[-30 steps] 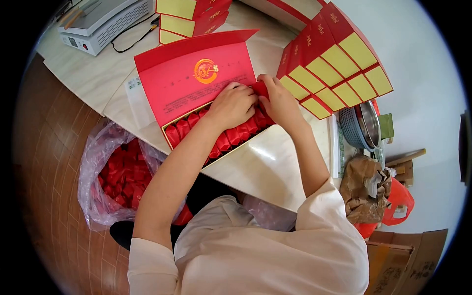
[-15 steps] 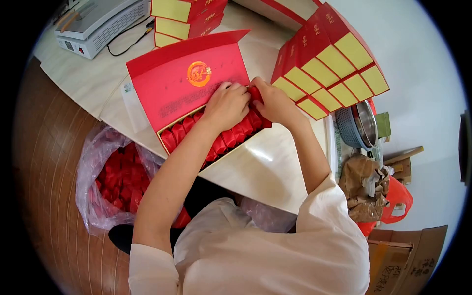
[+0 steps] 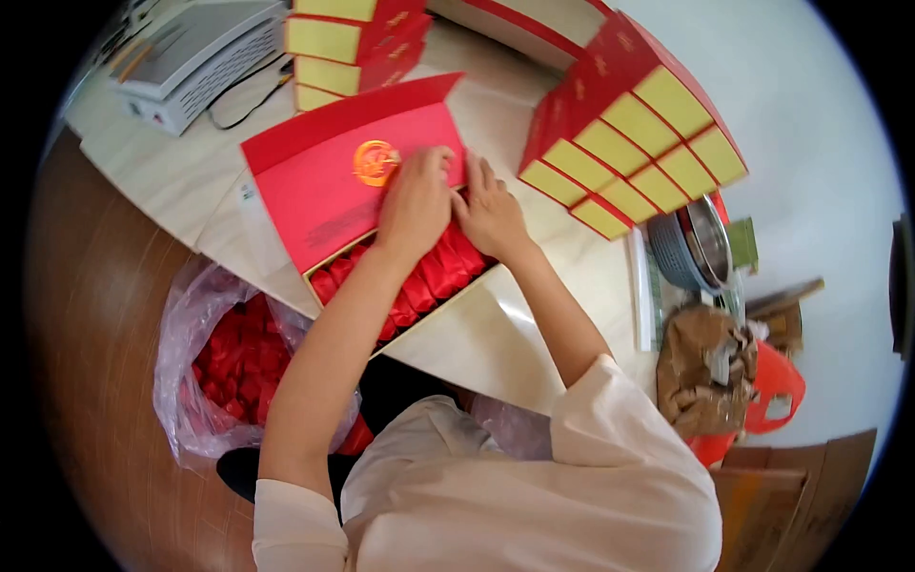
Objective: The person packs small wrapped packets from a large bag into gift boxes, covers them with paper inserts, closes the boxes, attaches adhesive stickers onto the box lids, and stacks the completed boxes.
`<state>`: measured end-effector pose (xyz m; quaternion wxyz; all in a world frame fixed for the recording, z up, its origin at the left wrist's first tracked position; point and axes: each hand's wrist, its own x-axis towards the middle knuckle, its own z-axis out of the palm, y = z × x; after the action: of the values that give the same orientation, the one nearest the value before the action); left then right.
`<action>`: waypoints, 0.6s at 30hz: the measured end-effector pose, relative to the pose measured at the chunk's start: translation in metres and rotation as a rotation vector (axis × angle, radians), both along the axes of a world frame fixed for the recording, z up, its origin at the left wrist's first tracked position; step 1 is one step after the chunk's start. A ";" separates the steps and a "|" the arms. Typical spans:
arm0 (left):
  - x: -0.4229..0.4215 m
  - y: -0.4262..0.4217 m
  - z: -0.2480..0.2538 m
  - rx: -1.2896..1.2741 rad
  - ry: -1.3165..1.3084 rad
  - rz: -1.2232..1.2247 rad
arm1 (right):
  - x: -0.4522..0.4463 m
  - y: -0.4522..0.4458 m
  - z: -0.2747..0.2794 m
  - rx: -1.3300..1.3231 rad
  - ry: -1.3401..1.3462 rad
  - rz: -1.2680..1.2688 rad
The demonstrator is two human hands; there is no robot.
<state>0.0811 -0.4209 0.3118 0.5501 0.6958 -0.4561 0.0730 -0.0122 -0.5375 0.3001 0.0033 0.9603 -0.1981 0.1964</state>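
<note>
A red gift box [image 3: 303,205] with yellow-edged walls sits on the table, its lid raised, with a gold emblem inside. Rows of red wrapped packets [image 3: 419,291] fill the visible part of it. Over the box's far right end, my left hand [image 3: 415,200] has its fingers bent together beside the lid; the fingertips and anything under them are hidden. My right hand [image 3: 493,214] rests on the box's right end, fingers stretched out, its thumb close to the left hand. Below the table, on the left, a clear plastic bag [image 3: 176,381] holds many similar red packets [image 3: 238,357].
Stacked red-and-yellow boxes [image 3: 634,143] stand at the right, with another stack [image 3: 329,43] behind the lid. A grey-white appliance [image 3: 205,57] with a cable is at the back left. A blue basket with a metal bowl [image 3: 694,243] and a brown paper bag [image 3: 705,372] lie right.
My right hand has gone from gripping a red packet to lying with outstretched fingers at the box's end. My left hand has shifted slightly up and left, towards the lid.
</note>
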 end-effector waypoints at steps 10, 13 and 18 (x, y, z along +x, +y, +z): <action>-0.043 0.045 0.003 0.840 -0.468 -0.111 | 0.004 0.010 0.006 0.333 -0.066 -0.154; -0.043 0.046 -0.001 0.798 -0.505 -0.103 | -0.023 -0.004 0.002 0.321 -0.324 -0.063; -0.036 0.048 -0.007 0.710 -0.447 -0.135 | -0.149 -0.031 0.036 -0.117 -0.529 -0.089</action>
<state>0.0451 -0.3734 0.3051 0.1674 0.7776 -0.6056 0.0242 -0.1609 -0.5681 0.3357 0.0155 0.8642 -0.2225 0.4510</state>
